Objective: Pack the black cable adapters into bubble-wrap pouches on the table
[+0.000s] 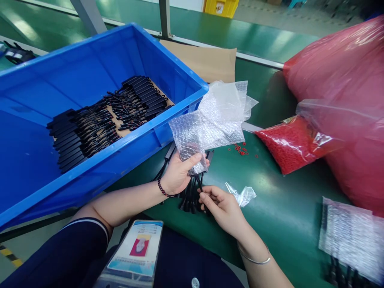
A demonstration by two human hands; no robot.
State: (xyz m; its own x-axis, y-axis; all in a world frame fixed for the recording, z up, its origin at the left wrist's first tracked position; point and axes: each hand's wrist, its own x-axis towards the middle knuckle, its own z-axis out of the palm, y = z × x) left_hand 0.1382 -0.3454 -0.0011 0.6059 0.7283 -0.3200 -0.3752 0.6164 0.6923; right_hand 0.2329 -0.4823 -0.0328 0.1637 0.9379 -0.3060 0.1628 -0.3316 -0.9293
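My left hand (pixel 180 172) grips a clear bubble bag (pixel 189 138), its thumb on top near the lower end. A dark item shows faintly through the bag, and black cable comes out of its bottom end. Just below and to the right, my right hand (pixel 217 204) pinches that black cable (pixel 198 182) between thumb and fingers. Several more black cables (pixel 188 200) lie on the green table under both hands. Behind the held bag is a loose pile of flat bubble bags (pixel 223 112).
A blue bin (pixel 120 154) with rows of black cabled parts (pixel 70 138) fills the left. Small red rings (pixel 241 152), a bag of red rings (pixel 294 140) and a big pink sack (pixel 345 72) are rightward. Crumpled clear film (pixel 244 196) and bagged parts (pixel 349 232) lie nearer.
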